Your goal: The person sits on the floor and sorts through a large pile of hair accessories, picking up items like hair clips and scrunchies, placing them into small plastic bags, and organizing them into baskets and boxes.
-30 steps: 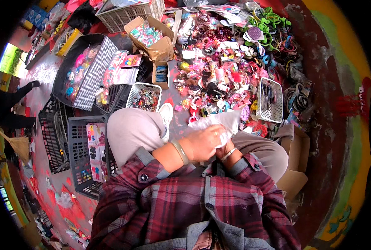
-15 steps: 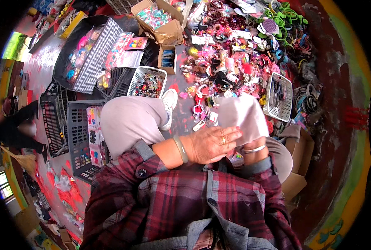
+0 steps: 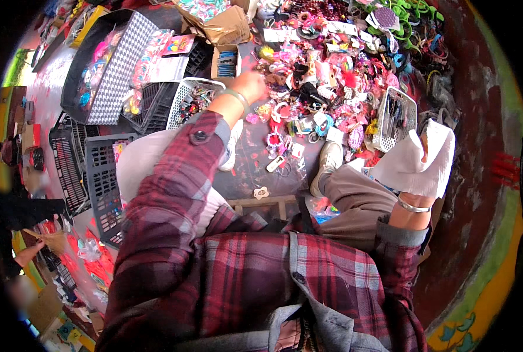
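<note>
My left hand (image 3: 252, 87) is stretched forward over the left edge of a heap of hair accessories (image 3: 338, 76), beside a small cardboard box of blue cards (image 3: 226, 63). Motion smears its fingers, so whether they hold anything does not show. Off to the right, my right hand (image 3: 424, 148) grips a white cloth (image 3: 402, 168), which drapes over most of the hand and hides the fingers in part. Hair ties, bows and white tags lie thick in the heap, with green hairbands (image 3: 411, 26) at its far right.
A white basket (image 3: 380, 136) of dark items stands right of the heap; another white basket (image 3: 178, 105) stands left. Dark crates (image 3: 100, 176) and a houndstooth-sided box (image 3: 120, 61) fill the left side. My shoes (image 3: 330, 159) rest near the heap. Another person's hand (image 3: 28, 255) appears far left.
My left hand has left the cloth and swung forward and left to the heap. My right hand has carried the white cloth to the right, away from my lap.
</note>
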`<state>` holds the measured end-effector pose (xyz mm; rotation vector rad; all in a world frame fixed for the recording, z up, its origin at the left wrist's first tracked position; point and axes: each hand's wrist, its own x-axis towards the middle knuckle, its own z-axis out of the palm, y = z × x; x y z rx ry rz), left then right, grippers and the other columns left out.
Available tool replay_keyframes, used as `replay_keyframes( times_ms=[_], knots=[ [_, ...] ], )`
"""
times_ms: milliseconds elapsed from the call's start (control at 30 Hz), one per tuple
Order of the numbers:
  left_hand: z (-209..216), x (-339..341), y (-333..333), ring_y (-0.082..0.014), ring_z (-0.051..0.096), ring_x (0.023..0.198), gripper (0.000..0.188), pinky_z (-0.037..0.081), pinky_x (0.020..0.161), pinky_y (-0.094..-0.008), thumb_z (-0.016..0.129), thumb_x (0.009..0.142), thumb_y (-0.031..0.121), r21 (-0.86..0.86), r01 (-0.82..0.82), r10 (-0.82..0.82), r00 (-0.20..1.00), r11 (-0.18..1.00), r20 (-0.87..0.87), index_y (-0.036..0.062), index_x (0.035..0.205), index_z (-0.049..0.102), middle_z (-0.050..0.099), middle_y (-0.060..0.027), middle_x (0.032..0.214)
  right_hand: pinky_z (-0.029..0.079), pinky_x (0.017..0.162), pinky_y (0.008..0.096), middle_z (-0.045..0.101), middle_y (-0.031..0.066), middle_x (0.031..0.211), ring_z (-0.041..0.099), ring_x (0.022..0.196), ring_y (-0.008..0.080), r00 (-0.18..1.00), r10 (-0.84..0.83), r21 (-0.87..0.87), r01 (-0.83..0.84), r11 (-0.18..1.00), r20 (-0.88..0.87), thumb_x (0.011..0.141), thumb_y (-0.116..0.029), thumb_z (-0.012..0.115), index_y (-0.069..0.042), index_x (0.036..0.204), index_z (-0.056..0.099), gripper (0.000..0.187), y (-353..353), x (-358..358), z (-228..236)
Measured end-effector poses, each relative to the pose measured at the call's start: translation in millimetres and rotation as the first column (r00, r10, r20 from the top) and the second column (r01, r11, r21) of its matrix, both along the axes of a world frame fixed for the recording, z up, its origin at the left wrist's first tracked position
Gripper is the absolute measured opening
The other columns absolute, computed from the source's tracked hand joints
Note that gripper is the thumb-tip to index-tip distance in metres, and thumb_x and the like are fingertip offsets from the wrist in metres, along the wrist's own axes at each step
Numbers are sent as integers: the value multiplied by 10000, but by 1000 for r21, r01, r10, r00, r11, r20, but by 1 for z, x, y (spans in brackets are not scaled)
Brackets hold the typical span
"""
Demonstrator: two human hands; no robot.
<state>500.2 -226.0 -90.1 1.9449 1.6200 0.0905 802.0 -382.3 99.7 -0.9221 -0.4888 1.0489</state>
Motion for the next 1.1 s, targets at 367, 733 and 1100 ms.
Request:
replay_keyframes(
  times_ms=[367,733,1100],
  knots=[
    [-219,6,-119,-303,614,834,270,483,720,-396,549,789,269,-484,-151,130,989,862,-77,37,892,641,633,-175,864,416,536,209,581,58,937,481,572,94,981,-159,-303,120,945,-108,931,-233,388,-39,1170,470,319,-13,9,-1],
    [-248,48,-86,-342,580,935,398,447,795,-416,631,735,353,-478,-447,440,888,756,-134,-13,889,627,607,-241,922,383,540,223,550,36,890,452,573,98,959,-55,-388,-60,919,-279,930,-225,365,-59,1169,457,305,-7,7,-5],
    [-200,28,-65,-160,592,809,204,468,719,-306,620,781,93,-887,83,834,310,454,456,65,976,568,618,-35,921,349,545,238,518,14,842,422,574,103,879,10,-291,-168,942,-476,929,-217,341,-79,1167,444,293,-7,7,1]
  ],
)
